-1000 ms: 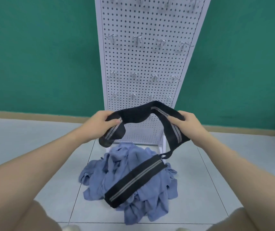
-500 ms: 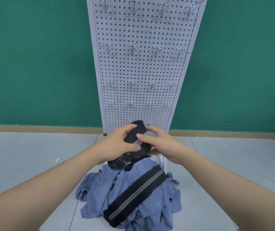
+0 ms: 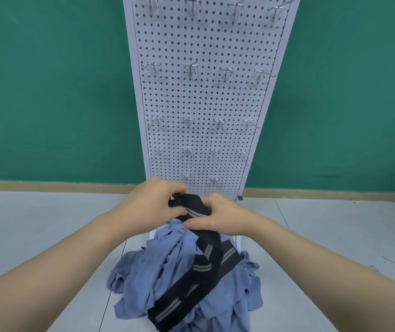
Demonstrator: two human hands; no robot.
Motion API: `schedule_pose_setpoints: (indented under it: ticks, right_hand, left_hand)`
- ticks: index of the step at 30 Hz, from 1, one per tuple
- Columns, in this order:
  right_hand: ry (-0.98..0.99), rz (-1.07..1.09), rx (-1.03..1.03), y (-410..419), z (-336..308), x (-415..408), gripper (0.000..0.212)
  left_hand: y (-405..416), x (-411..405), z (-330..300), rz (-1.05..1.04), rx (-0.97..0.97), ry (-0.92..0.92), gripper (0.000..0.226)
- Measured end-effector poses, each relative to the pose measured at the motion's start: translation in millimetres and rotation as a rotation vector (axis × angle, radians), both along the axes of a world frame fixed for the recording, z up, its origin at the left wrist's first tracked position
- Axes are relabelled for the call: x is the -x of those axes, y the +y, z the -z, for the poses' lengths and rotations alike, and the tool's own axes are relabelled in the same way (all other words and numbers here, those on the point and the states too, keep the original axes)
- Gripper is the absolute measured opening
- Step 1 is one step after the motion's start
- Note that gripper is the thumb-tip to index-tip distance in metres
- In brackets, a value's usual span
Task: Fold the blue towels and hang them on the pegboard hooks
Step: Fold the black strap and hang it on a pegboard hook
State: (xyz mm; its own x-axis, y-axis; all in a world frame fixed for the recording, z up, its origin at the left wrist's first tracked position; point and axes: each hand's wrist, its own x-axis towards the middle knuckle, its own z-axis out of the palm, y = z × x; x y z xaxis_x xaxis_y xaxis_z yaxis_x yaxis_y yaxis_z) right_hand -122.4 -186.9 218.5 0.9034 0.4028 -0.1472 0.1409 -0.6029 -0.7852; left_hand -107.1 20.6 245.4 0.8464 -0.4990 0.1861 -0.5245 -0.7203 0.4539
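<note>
Green wall (image 3: 48,92) behind one white pegboard (image 3: 203,104), hooks (image 3: 190,69) bare. I see both hands: left hand (image 3: 153,207) and right hand (image 3: 218,220) pinching one black striped strap (image 3: 192,209). Second strap (image 3: 191,291) crosses the blue towels (image 3: 148,271) heaped on the floor (image 3: 36,224).
</note>
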Motion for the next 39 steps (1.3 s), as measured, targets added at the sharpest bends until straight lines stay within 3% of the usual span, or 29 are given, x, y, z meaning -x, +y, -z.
schedule_pose_setpoints:
  ticks: [2,4,10,16,23,27,33,39]
  right_hand:
    - [0.006,0.004,-0.045,-0.6,-3.4,-2.0,0.012]
    - [0.022,0.027,-0.069,-3.9,-5.6,-5.1,0.014]
    - [0.050,0.053,-0.104,-17.3,-14.0,-10.5,0.020]
    - [0.311,-0.026,-0.094,-30.7,-16.5,-5.7,0.025]
    - [0.416,-0.111,-0.100,-34.8,-13.8,2.6,0.030]
    - [0.316,0.041,-0.161,-29.0,-7.2,4.9,0.022]
    - [0.160,0.299,-0.413,-12.9,-10.7,7.0,0.023]
    - [0.179,0.423,-0.603,-1.8,-21.2,8.0,0.031]
  left_hand:
    - [4.2,-3.6,0.4,-0.065,-0.020,-0.049,0.009]
    - [11.7,-7.9,1.5,-0.136,-0.005,-0.050,0.011]
    - [27.8,-14.9,-2.4,-0.301,0.237,0.024,0.014]
    - [31.0,-17.0,-6.5,-0.443,0.788,0.199,0.016]
    - [33.2,-13.8,-14.0,-0.456,1.147,0.194,0.006]
    - [29.1,-5.9,-22.4,-0.406,1.169,0.161,0.004]
    - [8.7,11.9,-28.0,-0.304,1.150,0.114,0.007]
    - [-13.7,30.5,-23.5,-0.094,0.972,0.095,0.015]
